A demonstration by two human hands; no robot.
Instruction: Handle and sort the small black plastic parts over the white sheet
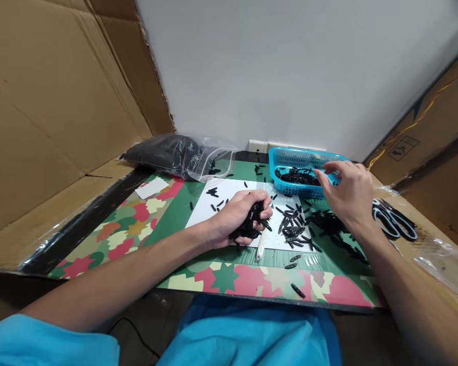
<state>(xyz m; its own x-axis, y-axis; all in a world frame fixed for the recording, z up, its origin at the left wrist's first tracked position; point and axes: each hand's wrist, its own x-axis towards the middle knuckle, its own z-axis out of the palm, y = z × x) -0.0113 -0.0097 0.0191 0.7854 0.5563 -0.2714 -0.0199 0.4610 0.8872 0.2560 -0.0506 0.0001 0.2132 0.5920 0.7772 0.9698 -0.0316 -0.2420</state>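
Observation:
My left hand (248, 216) is closed around a clump of small black plastic pieces (254, 226), slim and pointed at the ends. Several of them poke out between the fingers, above a white sheet (198, 216). My right hand (347, 190) hovers over the right end of a blue plastic basket (307, 154); its thumb and forefinger are curved, with a small gap between the tips. Inside the basket lies a heap of the same black pieces (297, 176). More loose pieces (292, 226) are scattered on the sheet's right side. Beneath my left hand rests a thin whitish stick (261, 246).
A clear zip bag full of black pieces (168, 155) lies at the back left. Black-handled scissors (393, 221) and a clear plastic bag (445, 264) are on the right. A dark pile (338, 231) sits under my right wrist. Cardboard walls (61, 76) flank the patterned board (118, 231).

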